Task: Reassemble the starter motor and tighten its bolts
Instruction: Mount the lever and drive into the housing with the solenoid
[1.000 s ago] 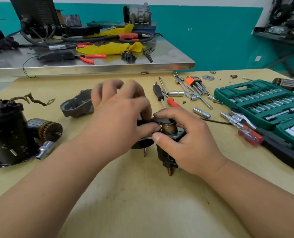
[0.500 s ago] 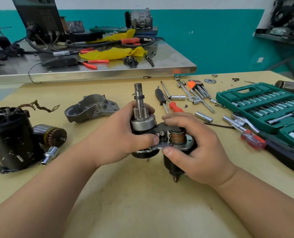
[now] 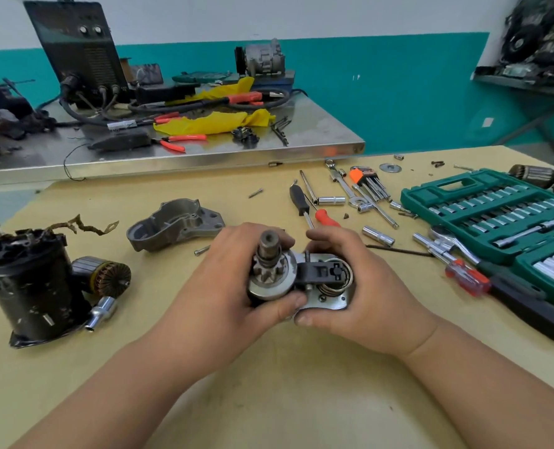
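At frame centre my left hand [image 3: 217,286] grips the pinion drive [image 3: 269,277], shaft end-on toward me; right hand [image 3: 376,296] grips the solenoid [image 3: 332,301]. Nose housing [image 3: 172,226] lies upper left, nearer my left hand.

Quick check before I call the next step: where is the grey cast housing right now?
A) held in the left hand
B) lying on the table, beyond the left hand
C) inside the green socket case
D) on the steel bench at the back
B: the grey cast housing lies on the table, apart from the left hand and right hand, which grip the pinion-and-solenoid assembly.
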### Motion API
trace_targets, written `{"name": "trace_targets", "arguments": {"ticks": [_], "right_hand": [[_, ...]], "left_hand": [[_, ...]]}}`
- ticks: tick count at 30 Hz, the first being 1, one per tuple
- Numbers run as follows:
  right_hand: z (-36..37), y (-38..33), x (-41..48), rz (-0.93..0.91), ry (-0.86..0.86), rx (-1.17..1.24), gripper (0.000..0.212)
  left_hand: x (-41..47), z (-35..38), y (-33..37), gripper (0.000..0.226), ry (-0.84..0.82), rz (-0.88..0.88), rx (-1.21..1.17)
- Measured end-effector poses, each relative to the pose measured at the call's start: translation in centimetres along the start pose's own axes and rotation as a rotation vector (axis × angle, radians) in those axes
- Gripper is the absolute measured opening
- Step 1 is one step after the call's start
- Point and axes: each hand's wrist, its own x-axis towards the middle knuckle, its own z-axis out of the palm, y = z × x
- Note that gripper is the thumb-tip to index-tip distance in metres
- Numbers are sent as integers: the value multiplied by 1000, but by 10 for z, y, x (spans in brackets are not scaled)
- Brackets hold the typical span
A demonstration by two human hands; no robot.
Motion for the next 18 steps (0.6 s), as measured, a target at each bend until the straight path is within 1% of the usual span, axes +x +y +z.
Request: {"name": "trace_targets", "arguments": {"ticks": [4, 6, 9, 12, 13, 15, 16, 18], "right_hand": [[1, -3, -1, -32, 32, 32, 58], [1, -3, 1, -3, 61, 70, 50], [0, 1, 7, 73, 99, 152, 45], [-1, 5, 11, 113, 130, 240, 35], [0, 5, 11, 114, 146, 242, 34], [1, 5, 10, 137, 172, 250, 32], [2, 4, 9, 152, 179, 265, 32], [2, 3, 6, 158, 170, 275, 33]], "left_hand": [[2, -2, -1, 44, -23, 30, -35], [7, -1, -2, 44, -29, 15, -76], [17, 3, -4, 47, 0, -78, -212], [18, 8, -13, 63, 91, -239, -418], [16, 11, -16, 69, 64, -277, -475], [10, 20, -22, 81, -67, -310, -555], [8, 25, -23, 85, -104, -315, -570], [6, 31, -26, 85, -97, -312, -592]]}}
